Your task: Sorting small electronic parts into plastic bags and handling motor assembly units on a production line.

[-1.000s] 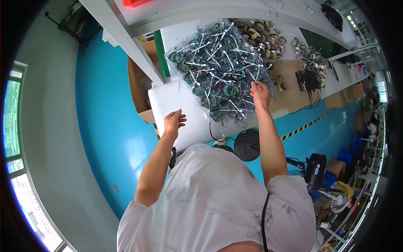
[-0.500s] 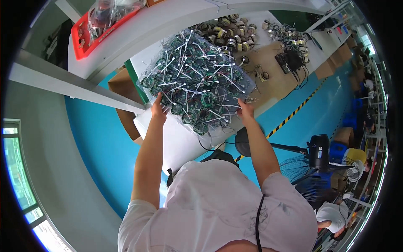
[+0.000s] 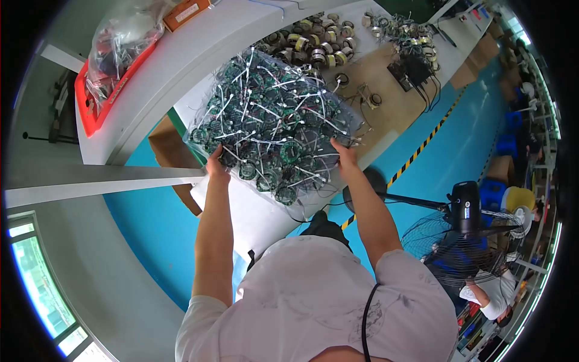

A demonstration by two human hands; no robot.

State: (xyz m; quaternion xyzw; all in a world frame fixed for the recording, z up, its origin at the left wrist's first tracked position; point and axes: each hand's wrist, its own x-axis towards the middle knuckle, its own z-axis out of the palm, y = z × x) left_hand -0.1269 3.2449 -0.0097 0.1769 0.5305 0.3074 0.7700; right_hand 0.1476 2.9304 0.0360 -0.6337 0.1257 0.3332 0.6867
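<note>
In front of me lies a broad heap of round green circuit boards with white-plugged cables, resting on clear plastic sheeting. My left hand is closed on the near left edge of this plastic, fingers partly hidden beneath it. At the near right edge, my right hand holds the plastic too, thumb on top. Both arms reach forward over the table. Whether the plastic is a sheet, a bag or a thin tray I cannot make out.
Beyond the heap sit several wire-wound rings. A black box with cables stands right of them. A red tray with bagged parts rests on the upper shelf. A standing fan is at right; a cardboard box lies left.
The heap and both hands now appear slightly lower and further left in view. The shelf and red tray have shifted the same way as my view moved. Both hands keep hold of the plastic.
</note>
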